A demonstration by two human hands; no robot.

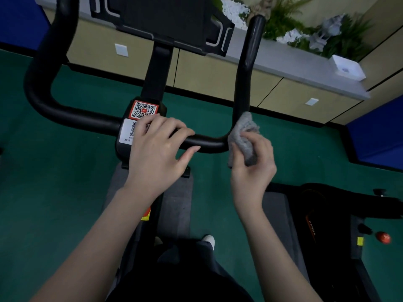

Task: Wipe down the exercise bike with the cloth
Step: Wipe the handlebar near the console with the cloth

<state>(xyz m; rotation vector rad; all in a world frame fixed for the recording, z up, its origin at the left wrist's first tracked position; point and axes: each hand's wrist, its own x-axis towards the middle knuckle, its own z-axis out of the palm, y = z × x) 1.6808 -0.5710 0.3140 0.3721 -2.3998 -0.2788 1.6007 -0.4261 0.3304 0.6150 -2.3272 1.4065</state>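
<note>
The exercise bike's black handlebar [72, 115] runs across the middle of the head view and bends up at both ends. A black console holder [170, 20] sits above it, and QR stickers [142, 110] mark the centre clamp. My left hand [157, 153] rests on the bar's middle with fingers draped over it and thumb free. My right hand [253, 168] grips a crumpled grey cloth [245, 136] and presses it against the bar's right bend.
Green floor [54, 182] surrounds the bike. A beige low wall with a grey ledge [305, 77], plants and a white box [347, 67] runs behind. Another black machine [331, 225] stands at the lower right. Blue pads [375, 136] lie at the right.
</note>
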